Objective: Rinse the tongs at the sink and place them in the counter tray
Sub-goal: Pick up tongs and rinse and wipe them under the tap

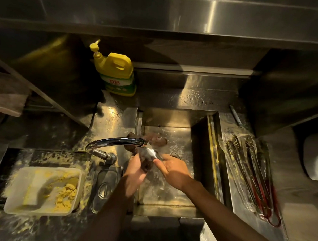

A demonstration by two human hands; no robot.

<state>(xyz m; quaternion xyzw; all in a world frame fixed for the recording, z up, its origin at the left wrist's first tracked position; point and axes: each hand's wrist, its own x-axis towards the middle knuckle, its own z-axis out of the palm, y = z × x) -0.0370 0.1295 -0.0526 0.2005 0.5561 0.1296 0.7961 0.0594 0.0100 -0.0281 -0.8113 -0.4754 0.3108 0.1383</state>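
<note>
A pair of tongs [148,153], motion-blurred with dark reddish ends, is under the running water from the faucet [116,141] above the sink [170,194]. My left hand [134,171] grips the tongs' lower dark end. My right hand [173,169] holds the wet metal part from the right, thumb on top; its fingertips are hidden by spray. On the counter to the right of the sink lies the metal tray [259,230], with several red-handled tongs [252,170] lying lengthwise in it.
A yellow dish soap bottle [116,73] stands behind the sink at the left. A white tub [44,188] of yellow crumbly mix sits front left, with yellow spatter around it. A pen [236,115] lies behind the tray. A cloth [9,99] hangs at far left.
</note>
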